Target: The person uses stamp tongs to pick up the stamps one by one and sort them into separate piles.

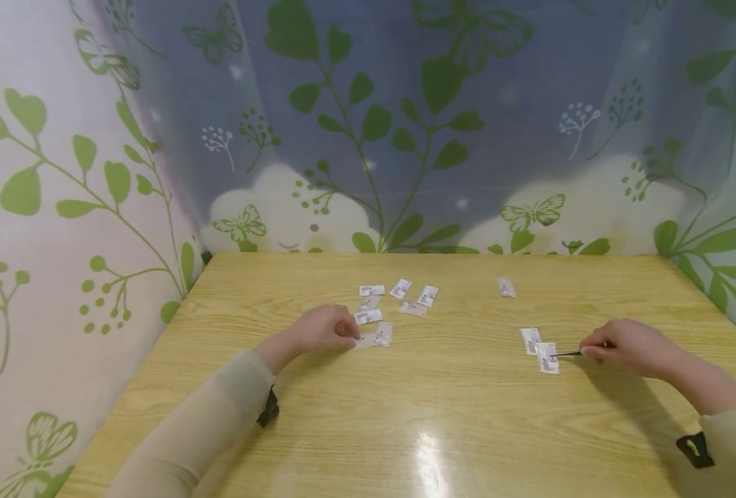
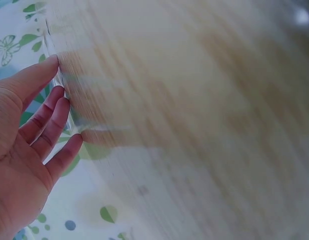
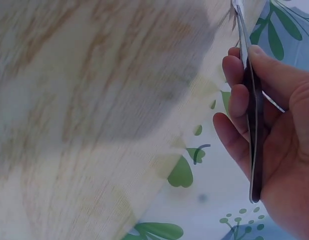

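Observation:
My right hand [image 1: 632,348] grips dark metal tweezers [image 3: 254,115] between thumb and fingers. In the head view the tweezers' tip lies over a small white printed packet [image 1: 547,361], which overlaps another packet [image 1: 530,339] just behind it. My left hand [image 1: 321,328] is at the left group of packets, its fingertips right at the edge of a clear, printed packet [image 1: 365,339]. The left wrist view shows the fingers [image 2: 53,125] extended and slightly bent, fingertips low by the tabletop. Part of that packet is hidden behind the fingers.
Several more small packets [image 1: 413,308] lie loosely grouped left of centre on the wooden table [image 1: 368,415]. A lone packet [image 1: 507,288] lies farther back on the right. A patterned curtain [image 1: 368,138] with green leaves and butterflies hangs behind the table's back edge and along its sides.

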